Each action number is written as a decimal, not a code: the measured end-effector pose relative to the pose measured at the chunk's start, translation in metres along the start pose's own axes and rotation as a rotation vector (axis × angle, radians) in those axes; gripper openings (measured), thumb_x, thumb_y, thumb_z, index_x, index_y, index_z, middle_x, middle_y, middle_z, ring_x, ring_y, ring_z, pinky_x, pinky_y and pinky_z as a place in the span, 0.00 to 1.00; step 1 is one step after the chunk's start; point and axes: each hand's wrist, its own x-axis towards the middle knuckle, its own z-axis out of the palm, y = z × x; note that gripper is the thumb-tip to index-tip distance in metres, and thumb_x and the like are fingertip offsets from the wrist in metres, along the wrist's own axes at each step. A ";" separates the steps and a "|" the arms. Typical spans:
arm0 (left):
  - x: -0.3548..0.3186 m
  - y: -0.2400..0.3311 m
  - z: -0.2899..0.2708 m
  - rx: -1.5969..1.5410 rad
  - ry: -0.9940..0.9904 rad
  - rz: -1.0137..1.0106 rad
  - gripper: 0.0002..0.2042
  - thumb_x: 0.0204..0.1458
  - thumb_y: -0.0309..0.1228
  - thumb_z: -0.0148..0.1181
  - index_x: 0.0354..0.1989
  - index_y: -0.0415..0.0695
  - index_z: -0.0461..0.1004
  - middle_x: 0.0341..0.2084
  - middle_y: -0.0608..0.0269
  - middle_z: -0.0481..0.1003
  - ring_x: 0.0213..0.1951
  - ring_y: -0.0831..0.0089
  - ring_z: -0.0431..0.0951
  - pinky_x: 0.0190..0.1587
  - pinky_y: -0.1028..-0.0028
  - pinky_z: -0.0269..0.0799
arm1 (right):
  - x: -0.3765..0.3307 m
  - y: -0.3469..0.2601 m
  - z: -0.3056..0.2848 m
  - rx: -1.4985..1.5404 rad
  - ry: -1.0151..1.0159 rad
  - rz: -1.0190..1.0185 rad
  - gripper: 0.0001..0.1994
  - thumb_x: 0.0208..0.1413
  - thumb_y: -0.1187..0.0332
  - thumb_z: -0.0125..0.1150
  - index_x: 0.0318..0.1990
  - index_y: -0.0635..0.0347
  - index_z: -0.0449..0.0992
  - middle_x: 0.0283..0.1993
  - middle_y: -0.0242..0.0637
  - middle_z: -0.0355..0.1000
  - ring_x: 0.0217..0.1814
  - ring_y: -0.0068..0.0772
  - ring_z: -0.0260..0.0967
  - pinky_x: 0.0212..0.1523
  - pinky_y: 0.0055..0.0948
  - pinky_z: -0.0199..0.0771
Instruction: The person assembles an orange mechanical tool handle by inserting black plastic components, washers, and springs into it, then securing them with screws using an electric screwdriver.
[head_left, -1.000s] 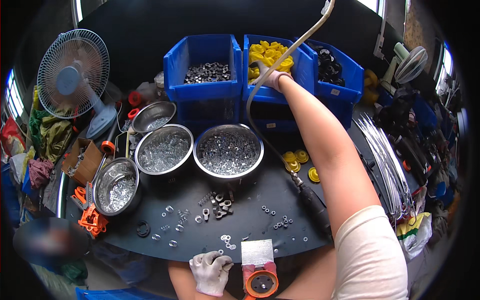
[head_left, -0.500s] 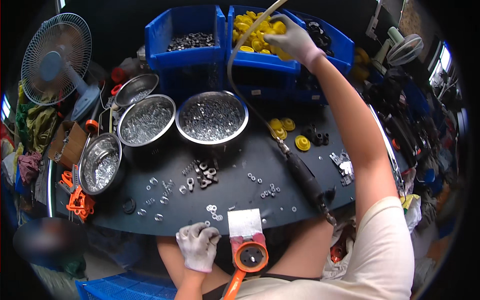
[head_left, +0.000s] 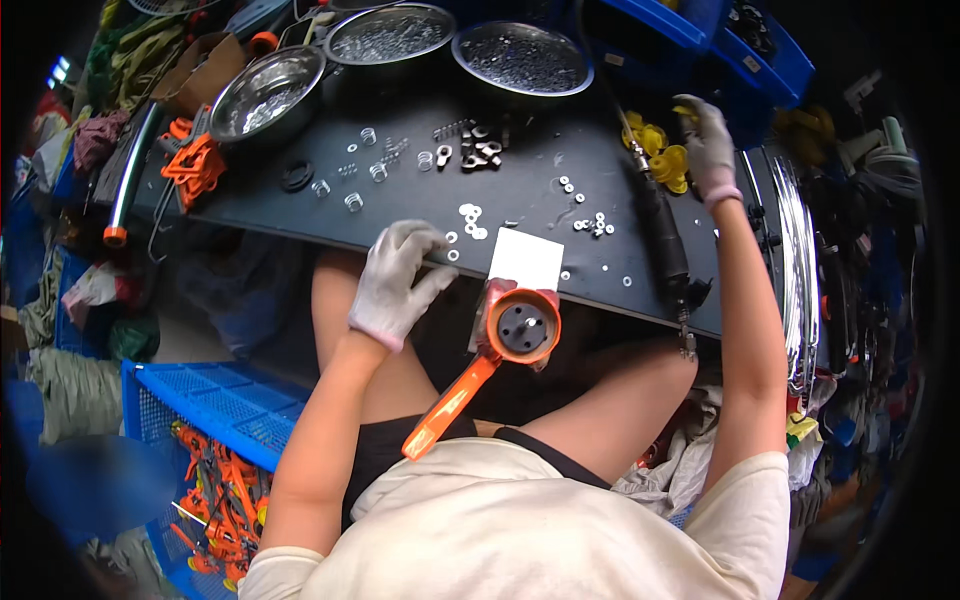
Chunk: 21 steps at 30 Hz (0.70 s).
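My left hand (head_left: 400,280), in a pale glove, hovers at the table's front edge with its fingers apart and nothing in them. Several small white washers (head_left: 470,222) lie just beyond it. To its right, an orange round housing with a long orange handle (head_left: 524,326) sits at the edge, below a white square plate (head_left: 527,259). My gloved right hand (head_left: 710,155) is at the table's right side, fingers curled; a bit of a yellow cap (head_left: 687,112) shows at the fingertips. Next to it, several yellow caps (head_left: 668,165) rest on the table.
A black power screwdriver (head_left: 660,235) hangs over the right of the table. Steel bowls of small metal parts (head_left: 262,92) stand at the back. Springs (head_left: 378,172) and dark metal pieces (head_left: 482,153) lie mid-table. A blue basket (head_left: 215,400) holds orange parts at lower left.
My right hand has come back from the blue bin of yellow caps to the table's right side. The left hand has lifted forward and its fingers have spread. The view has tilted down.
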 end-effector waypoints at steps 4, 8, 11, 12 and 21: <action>-0.006 -0.006 -0.006 0.195 0.002 0.070 0.10 0.41 0.26 0.68 0.33 0.43 0.77 0.37 0.57 0.73 0.43 0.59 0.73 0.47 0.64 0.71 | -0.026 -0.124 -0.053 0.396 0.031 0.074 0.13 0.62 0.63 0.59 0.50 0.58 0.74 0.40 0.35 0.75 0.38 0.22 0.73 0.41 0.20 0.72; -0.003 -0.012 -0.002 0.305 -0.063 0.229 0.07 0.44 0.23 0.65 0.33 0.44 0.77 0.33 0.63 0.74 0.41 0.60 0.73 0.43 0.64 0.72 | -0.122 -0.193 -0.081 0.952 -0.286 0.626 0.18 0.60 0.60 0.61 0.53 0.58 0.70 0.39 0.31 0.72 0.28 0.15 0.68 0.27 0.15 0.68; 0.002 -0.002 0.005 0.481 -0.037 0.190 0.09 0.46 0.22 0.62 0.36 0.42 0.73 0.33 0.62 0.73 0.40 0.59 0.72 0.44 0.64 0.70 | -0.181 -0.213 -0.075 1.302 -0.250 0.903 0.20 0.61 0.59 0.60 0.54 0.60 0.68 0.39 0.33 0.72 0.25 0.15 0.68 0.24 0.14 0.70; 0.002 -0.001 0.004 0.477 -0.047 0.189 0.09 0.46 0.22 0.62 0.36 0.42 0.73 0.33 0.62 0.73 0.40 0.59 0.72 0.44 0.64 0.70 | -0.195 -0.220 -0.074 1.349 -0.211 0.961 0.21 0.61 0.58 0.60 0.55 0.60 0.67 0.39 0.33 0.72 0.24 0.15 0.68 0.24 0.14 0.71; 0.008 -0.001 -0.005 0.320 -0.163 0.157 0.10 0.40 0.23 0.66 0.32 0.42 0.75 0.34 0.60 0.73 0.42 0.58 0.71 0.46 0.63 0.69 | -0.229 -0.216 -0.049 1.066 0.022 0.919 0.21 0.60 0.69 0.59 0.60 0.62 0.65 0.45 0.33 0.70 0.30 0.15 0.65 0.32 0.16 0.69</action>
